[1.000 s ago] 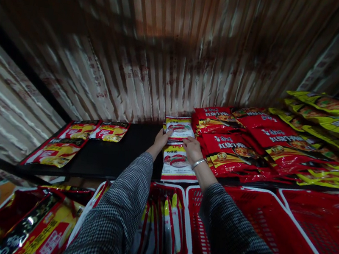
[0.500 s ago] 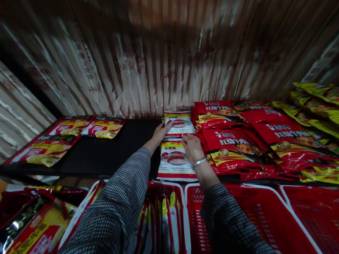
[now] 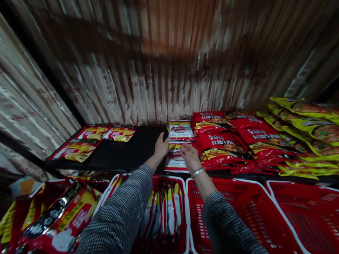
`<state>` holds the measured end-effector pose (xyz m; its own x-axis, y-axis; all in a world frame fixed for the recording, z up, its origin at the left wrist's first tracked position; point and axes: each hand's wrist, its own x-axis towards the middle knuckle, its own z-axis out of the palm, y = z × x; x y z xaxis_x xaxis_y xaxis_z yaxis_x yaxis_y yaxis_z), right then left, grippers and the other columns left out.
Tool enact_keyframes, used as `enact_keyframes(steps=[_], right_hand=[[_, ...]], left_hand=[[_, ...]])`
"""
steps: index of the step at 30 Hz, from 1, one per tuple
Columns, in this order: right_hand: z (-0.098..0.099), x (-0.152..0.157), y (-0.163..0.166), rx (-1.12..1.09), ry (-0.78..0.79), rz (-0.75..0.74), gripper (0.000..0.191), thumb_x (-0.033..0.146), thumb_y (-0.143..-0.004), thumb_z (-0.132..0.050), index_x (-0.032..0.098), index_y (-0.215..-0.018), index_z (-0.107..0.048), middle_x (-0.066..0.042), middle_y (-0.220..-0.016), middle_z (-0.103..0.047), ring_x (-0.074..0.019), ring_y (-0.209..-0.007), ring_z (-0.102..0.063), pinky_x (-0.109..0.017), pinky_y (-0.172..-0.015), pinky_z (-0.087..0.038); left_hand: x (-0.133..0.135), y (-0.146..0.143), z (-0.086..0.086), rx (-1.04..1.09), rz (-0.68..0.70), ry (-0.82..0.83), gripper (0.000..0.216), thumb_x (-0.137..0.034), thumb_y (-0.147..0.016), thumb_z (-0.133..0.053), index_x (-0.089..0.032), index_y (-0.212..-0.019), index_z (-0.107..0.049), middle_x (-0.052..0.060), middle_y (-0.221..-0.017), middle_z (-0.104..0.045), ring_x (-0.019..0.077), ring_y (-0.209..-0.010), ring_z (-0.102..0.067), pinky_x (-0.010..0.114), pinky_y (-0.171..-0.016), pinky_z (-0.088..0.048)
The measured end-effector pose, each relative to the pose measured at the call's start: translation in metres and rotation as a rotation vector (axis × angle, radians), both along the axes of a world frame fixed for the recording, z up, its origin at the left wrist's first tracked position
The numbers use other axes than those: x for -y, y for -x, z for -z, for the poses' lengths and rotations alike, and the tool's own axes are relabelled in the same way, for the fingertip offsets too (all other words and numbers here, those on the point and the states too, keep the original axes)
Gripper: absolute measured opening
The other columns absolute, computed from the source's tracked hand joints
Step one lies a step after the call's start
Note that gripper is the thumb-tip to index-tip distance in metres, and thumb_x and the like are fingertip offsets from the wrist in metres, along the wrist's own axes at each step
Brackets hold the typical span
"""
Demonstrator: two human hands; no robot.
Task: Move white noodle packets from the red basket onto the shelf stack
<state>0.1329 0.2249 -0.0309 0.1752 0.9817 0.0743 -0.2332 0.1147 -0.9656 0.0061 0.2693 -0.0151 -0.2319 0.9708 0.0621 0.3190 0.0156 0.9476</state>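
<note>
Both arms in checked sleeves reach up to a black shelf [image 3: 126, 156]. My left hand [image 3: 161, 146] rests against the left edge of a white-and-red packet [image 3: 180, 131] lying at the back of the shelf, fingers curled on it. My right hand [image 3: 189, 156], with a silver bracelet on the wrist, lies flat on a second white packet [image 3: 173, 162] nearer the shelf's front edge. Red packets [image 3: 221, 141] are stacked directly to the right of both hands.
Yellow-green packets [image 3: 317, 129] are piled at the far right. Red-and-yellow packets [image 3: 96, 139] lie at the shelf's left end. Below stand red baskets [image 3: 254, 220]; one [image 3: 164, 218] holds upright packets. More packets [image 3: 51, 220] fill the lower left. A corrugated wall [image 3: 167, 58] backs the shelf.
The view has pulled back and dropped, showing more of the baskets. Both hands stay on the white packets, shifted only slightly.
</note>
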Motion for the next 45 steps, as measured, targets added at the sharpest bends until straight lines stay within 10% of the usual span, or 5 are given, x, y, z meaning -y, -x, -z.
enact_keyframes(steps=[5, 13, 28, 38, 45], right_hand=[[-0.004, 0.087, 0.003, -0.051, 0.109, -0.171, 0.026, 0.032, -0.065, -0.064, 0.019, -0.087, -0.064, -0.003, -0.078, -0.067, -0.0184, -0.079, -0.064, -0.036, -0.08, -0.05], [0.044, 0.184, 0.001, 0.337, 0.18, -0.32, 0.019, 0.033, -0.069, -0.056, 0.017, -0.067, -0.065, -0.003, -0.064, -0.065, -0.0191, -0.067, -0.059, -0.032, -0.066, -0.047], [0.036, 0.207, 0.022, 0.49, 0.042, -0.268, 0.02, 0.029, -0.073, -0.051, 0.019, -0.076, -0.067, -0.007, -0.074, -0.07, -0.0243, -0.077, -0.063, -0.035, -0.071, -0.048], [0.027, 0.221, 0.045, 0.208, 0.088, -0.309, 0.017, 0.03, -0.069, -0.057, 0.017, -0.075, -0.066, -0.004, -0.073, -0.069, -0.0207, -0.074, -0.061, -0.033, -0.072, -0.048], [0.021, 0.219, 0.094, -0.229, 0.309, -0.426, 0.023, 0.025, -0.066, -0.065, 0.019, -0.089, -0.067, -0.003, -0.084, -0.069, -0.0167, -0.079, -0.062, -0.027, -0.069, -0.047]], left_hand=[[0.106, -0.012, -0.002, 0.229, 0.168, -0.02, 0.049, -0.021, -0.086, -0.048, -0.018, -0.135, -0.045, 0.009, -0.14, -0.051, 0.0198, -0.13, -0.046, 0.033, -0.106, -0.037], [0.249, -0.027, 0.046, 0.367, 0.152, 0.238, 0.049, -0.037, -0.083, -0.054, -0.02, -0.129, -0.054, 0.011, -0.14, -0.05, 0.0219, -0.129, -0.047, 0.035, -0.108, -0.035], [0.266, -0.023, 0.044, 0.26, 0.059, 0.099, 0.047, -0.043, -0.086, -0.047, -0.021, -0.127, -0.054, 0.008, -0.14, -0.051, 0.0211, -0.132, -0.043, 0.035, -0.112, -0.03], [0.294, -0.009, 0.024, 0.112, 0.021, 0.04, 0.048, -0.041, -0.088, -0.044, -0.017, -0.129, -0.053, 0.011, -0.145, -0.044, 0.0216, -0.137, -0.034, 0.034, -0.115, -0.022], [0.313, 0.06, 0.002, -0.133, -0.08, -0.272, 0.053, -0.032, -0.087, -0.049, -0.021, -0.138, -0.041, 0.009, -0.152, -0.032, 0.0234, -0.142, -0.023, 0.04, -0.117, -0.016]])
